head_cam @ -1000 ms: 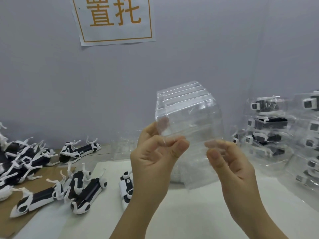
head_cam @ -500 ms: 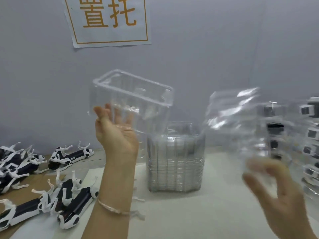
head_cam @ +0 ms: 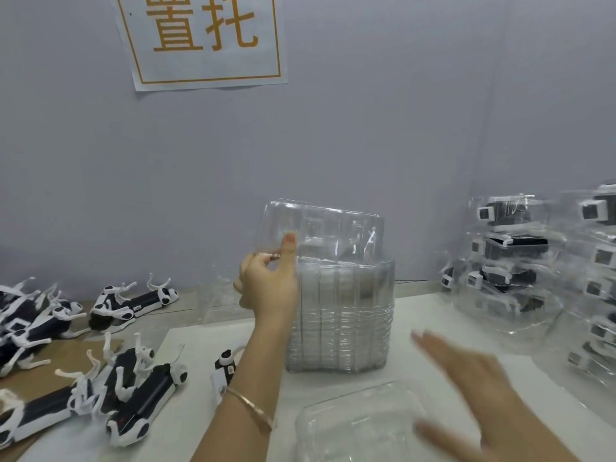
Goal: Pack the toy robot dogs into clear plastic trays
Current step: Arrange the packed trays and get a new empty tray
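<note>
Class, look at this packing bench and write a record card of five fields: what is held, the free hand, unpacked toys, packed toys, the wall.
Held: top tray, pinched at its left edge by the left hand, tilted atop the stack of empty trays
Free hand: right hand, open and blurred, above a single tray lying on the table
Unpacked: black and white toy dogs lying loose at left
Packed: filled trays piled at right
Wall: paper sign with orange characters
</note>
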Demonstrator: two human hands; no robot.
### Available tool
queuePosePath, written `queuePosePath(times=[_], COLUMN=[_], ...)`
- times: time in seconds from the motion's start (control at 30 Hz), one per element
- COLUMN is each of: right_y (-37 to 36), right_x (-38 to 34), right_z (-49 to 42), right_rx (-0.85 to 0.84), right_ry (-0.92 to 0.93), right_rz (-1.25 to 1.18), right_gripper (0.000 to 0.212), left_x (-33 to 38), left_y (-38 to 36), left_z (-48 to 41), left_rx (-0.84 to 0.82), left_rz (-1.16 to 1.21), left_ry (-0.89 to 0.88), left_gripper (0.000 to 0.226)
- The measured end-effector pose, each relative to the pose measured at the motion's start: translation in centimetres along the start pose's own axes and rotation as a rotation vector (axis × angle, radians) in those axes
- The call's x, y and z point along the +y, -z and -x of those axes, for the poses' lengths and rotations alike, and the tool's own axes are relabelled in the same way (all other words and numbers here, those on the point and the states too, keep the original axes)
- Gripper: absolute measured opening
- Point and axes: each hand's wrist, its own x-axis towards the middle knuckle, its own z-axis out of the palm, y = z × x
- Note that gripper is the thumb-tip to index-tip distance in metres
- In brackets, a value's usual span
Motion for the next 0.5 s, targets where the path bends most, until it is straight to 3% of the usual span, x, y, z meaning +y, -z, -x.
queuePosePath(times=[0.03,0.07,0.13,0.2,0.3,0.37,0.4,0.43,0.5], right_y=[0.9,1.1,1.2,0.9,-0.9,-1.3,-1.1,-0.9,-0.3], right_x=[-0.4,-0.3,-0.6,-1.7,-2.5,-1.9,-1.6,-1.4,-0.9], right_z=[-1.1,-3.2,-7.8,-11.9,-15.5,-15.9,-15.9,-15.7,-15.5], right_rx=[-0.031,0.059,0.134,0.100,0.061,0.115,0.131,0.132,0.123], right_ry=[-0.006,0.002,0.007,0.058,0.085,0.023,-0.004,-0.032,-0.087], right_rz=[-0.095,-0.161,-0.254,-0.306,-0.296,-0.288,-0.277,-0.283,-0.244], right_gripper=[0.087,0.090,0.098,0.106,0.083,0.062,0.060,0.064,0.077], left_x=[-0.9,-1.5,-2.4,-2.9,-3.6,-4.1,-4.2,-4.0,-3.5], left_y=[0.4,0.7,1.0,1.1,1.4,1.8,1.9,2.0,1.7], left_z=[0.1,0.4,0.8,1.5,1.7,0.9,0.4,-0.1,-0.5], left_rx=[0.043,0.036,-0.054,-0.122,-0.090,-0.118,-0.214,-0.347,-0.522], left_rz=[-0.045,-0.041,0.010,0.057,0.024,-0.030,-0.050,-0.068,-0.128], left_ry=[0.015,0.059,0.161,0.234,0.255,0.078,-0.059,-0.170,-0.275], left_gripper=[0.059,0.060,0.060,0.063,0.084,0.113,0.121,0.120,0.098])
